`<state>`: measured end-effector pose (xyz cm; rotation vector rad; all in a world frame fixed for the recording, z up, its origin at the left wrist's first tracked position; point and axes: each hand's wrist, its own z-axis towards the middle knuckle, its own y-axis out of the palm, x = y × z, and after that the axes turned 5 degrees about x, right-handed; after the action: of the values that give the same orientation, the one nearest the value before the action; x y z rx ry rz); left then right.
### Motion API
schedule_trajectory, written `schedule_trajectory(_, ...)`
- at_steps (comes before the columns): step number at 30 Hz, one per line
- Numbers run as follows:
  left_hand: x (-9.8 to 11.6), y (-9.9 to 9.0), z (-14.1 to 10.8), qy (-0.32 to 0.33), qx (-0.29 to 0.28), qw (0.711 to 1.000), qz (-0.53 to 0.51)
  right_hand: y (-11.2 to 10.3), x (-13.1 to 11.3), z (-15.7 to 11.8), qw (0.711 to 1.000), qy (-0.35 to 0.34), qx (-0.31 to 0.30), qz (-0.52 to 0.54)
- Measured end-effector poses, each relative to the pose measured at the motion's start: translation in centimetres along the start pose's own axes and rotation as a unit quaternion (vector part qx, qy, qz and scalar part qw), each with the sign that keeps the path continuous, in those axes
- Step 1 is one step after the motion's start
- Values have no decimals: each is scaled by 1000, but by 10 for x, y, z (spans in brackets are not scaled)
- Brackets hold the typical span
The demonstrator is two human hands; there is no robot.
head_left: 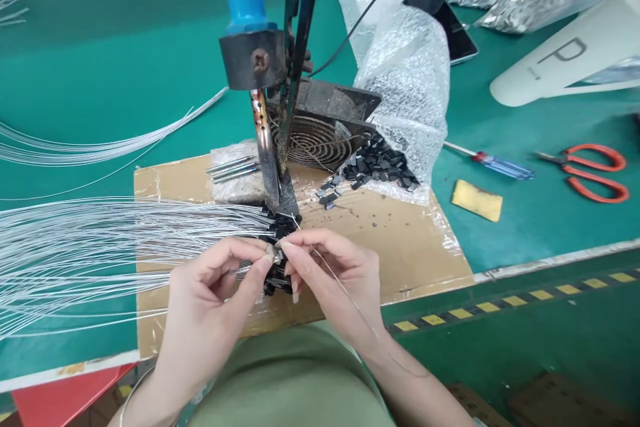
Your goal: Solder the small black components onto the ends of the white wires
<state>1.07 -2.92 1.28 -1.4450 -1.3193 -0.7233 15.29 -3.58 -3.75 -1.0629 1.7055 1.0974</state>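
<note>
My left hand [215, 287] is closed, thumb and index finger pinched on a small metal piece [275, 253], mostly hidden by the fingertips. Right against it, the thumb and index finger of my right hand [345, 273] are pinched together. Thin solder wire [345, 290] passes through the right hand's grip and trails down over the wrist and forearm. Just above both hands, the tip of a blue-handled soldering iron [273, 193] points down from a black stand. Under the fingers lie black connector ends [283, 223] of many white wires [125, 230].
A cardboard sheet [400, 247] covers the bench front. Behind the iron stands a dirty fan [315, 140], with small black pieces [383, 163] on bubble wrap [415, 73]. Rightward lie a screwdriver [500, 165], yellow sponge [477, 200], red-handled cutters [595, 170] and a phone [445, 23].
</note>
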Motion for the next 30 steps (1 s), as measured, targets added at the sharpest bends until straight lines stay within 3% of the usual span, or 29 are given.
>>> schedule_trajectory(8,-5,-8,9,37,-70,997,-3,-2,1,0,1000,1,-9,17)
schedule_trajectory(19,-4,-4,9,32,-45,998,-3,-2,3,-1,1000,13,-15,15)
schedule_trajectory(26,-5,0,12,21,-28,999,1,-13,0,-9,991,-95,-23,-87)
schedule_trajectory(30,-4,2,14,22,-11,1000,11,-15,0,-14,989,-89,-74,-86)
